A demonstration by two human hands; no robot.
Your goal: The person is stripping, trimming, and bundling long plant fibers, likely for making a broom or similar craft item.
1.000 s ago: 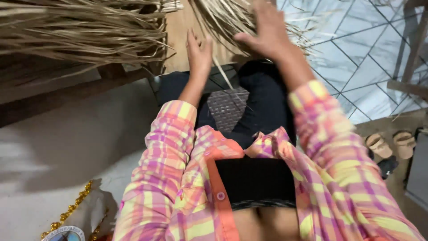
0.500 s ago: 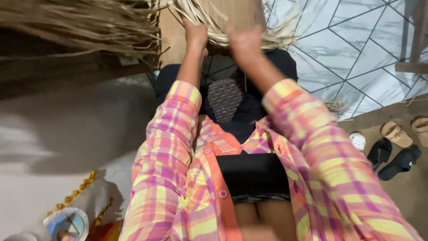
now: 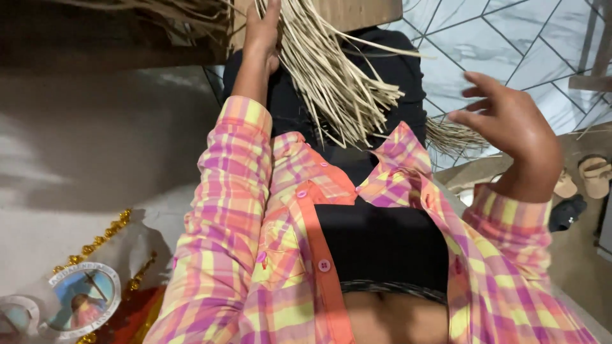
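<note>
My left hand (image 3: 262,35) reaches up and forward and presses on a bundle of pale dried straw strips (image 3: 331,83) that hangs down over my black-clad lap (image 3: 382,70). Whether its fingers grip the strips is hidden at the frame's top. My right hand (image 3: 510,130) is lifted off to the right, fingers spread, holding nothing. Both arms wear pink, orange and yellow plaid sleeves. A brown board (image 3: 357,11) lies behind the strips at the top.
More straw (image 3: 159,13) lies across the upper left. A marble-patterned tile floor (image 3: 510,38) is at the right, with sandals (image 3: 593,175) near a wooden edge. A round framed picture with gold beads (image 3: 86,296) sits at the lower left.
My right hand has left the straw and swung out to the right, opening. The straw bundle now hangs lower over my lap. The view has tilted.
</note>
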